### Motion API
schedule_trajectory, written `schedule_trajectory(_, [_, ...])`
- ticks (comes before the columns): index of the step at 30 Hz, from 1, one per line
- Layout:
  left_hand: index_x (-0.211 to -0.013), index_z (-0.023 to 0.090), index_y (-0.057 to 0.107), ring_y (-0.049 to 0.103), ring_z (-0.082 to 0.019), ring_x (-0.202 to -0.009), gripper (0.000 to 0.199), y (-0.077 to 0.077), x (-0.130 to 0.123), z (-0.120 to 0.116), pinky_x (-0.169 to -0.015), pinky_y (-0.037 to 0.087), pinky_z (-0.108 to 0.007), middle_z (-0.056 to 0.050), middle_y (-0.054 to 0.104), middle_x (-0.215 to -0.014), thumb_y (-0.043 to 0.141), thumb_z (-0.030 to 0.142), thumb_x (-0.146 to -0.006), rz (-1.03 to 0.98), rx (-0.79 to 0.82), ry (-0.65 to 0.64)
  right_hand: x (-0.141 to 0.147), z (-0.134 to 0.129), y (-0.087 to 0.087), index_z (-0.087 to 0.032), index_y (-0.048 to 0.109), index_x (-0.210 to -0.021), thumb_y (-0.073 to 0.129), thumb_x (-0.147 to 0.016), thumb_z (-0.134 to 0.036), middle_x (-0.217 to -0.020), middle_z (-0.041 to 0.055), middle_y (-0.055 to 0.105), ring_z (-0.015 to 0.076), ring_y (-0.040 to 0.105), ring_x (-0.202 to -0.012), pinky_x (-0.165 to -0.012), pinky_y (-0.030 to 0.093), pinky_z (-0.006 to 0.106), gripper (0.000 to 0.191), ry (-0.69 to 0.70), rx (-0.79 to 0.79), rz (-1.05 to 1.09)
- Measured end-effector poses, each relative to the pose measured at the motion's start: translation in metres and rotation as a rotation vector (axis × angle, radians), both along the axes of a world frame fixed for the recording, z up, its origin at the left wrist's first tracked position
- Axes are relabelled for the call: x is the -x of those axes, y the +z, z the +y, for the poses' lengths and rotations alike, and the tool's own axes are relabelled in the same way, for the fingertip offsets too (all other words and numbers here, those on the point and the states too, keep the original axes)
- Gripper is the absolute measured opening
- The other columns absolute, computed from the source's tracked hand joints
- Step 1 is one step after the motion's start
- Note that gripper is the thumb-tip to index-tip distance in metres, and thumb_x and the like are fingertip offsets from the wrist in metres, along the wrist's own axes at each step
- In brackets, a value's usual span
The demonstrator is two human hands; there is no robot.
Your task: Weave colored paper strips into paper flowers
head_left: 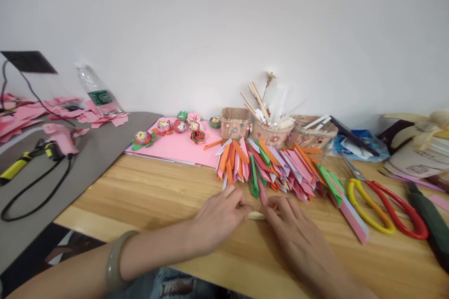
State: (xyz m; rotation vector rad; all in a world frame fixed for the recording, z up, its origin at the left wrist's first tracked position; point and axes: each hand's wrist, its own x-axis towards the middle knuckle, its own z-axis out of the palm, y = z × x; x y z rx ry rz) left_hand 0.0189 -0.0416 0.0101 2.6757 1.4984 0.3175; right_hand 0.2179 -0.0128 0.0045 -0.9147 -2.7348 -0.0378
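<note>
Between my two hands, close to the wooden tabletop, is a short pale yellow strip [257, 215], most likely paper; its ends are hidden by my fingers. My left hand [222, 215] is closed in a pinch at the strip's left end. At the other end, the fingers of my right hand [291, 226] are bent down and pressed together on it. Just beyond my fingertips lies a heap of folded paper pieces [280, 168] in orange, pink, green and lilac. One pink piece touches or nearly touches my right fingers.
Scissors [377, 203] with yellow and red handles lie at right. Three woven baskets [235, 124] stand along the wall, one holding sticks. Paper flowers [143, 138] rest on and around pink sheets [171, 147]. At left are a glue gun [59, 139] with its cable and a bottle [98, 93].
</note>
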Motion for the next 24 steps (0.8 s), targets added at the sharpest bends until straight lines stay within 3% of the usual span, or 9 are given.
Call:
schedule_trajectory(5, [-0.099,0.015,0.055,0.049,-0.018,-0.087,0.018,0.001,0.000,0.002,-0.076,0.044,-0.029,-0.005,0.058,-0.090,0.043,0.018,-0.086,-0.035,-0.024,-0.021,-0.003,0.002,-0.001,-0.016,0.053,-0.102,0.031,-0.090,-0.013,-0.086,0.0092,0.059,0.0227,0.054,-0.077,-0.067,0.047,0.037,0.026,0.028,0.008,0.058])
schedule_trajectory(9, [-0.090,0.013,0.058,0.052,-0.018,-0.086,0.015,0.001,0.001,0.005,-0.076,0.045,-0.029,-0.006,0.059,-0.088,0.045,0.019,-0.086,-0.064,0.009,-0.021,-0.005,0.004,-0.003,-0.018,0.055,-0.095,0.035,-0.091,-0.019,-0.090,0.0087,0.061,0.0241,0.055,-0.082,-0.071,0.045,0.040,0.020,0.004,0.035,0.083])
schedule_trajectory(17, [-0.092,0.014,0.058,0.054,-0.018,-0.088,0.015,0.002,0.006,0.008,-0.077,0.046,-0.030,-0.005,0.062,-0.090,0.052,0.024,-0.082,-0.170,0.091,0.005,-0.005,0.013,0.001,-0.019,0.058,-0.099,0.045,-0.086,-0.013,-0.092,0.0077,0.059,0.0205,0.054,-0.085,-0.072,0.045,0.034,0.020,0.043,0.270,0.206])
schedule_trajectory(24, [-0.092,0.015,0.057,0.052,-0.019,-0.087,0.020,0.002,0.010,0.011,-0.073,0.044,-0.030,-0.006,0.061,-0.089,0.050,0.031,-0.082,-0.211,0.096,-0.019,-0.006,0.011,0.000,-0.022,0.060,-0.099,0.046,-0.087,-0.014,-0.086,0.0054,0.056,0.0188,0.051,-0.080,-0.068,0.042,0.031,0.021,0.017,0.312,0.196])
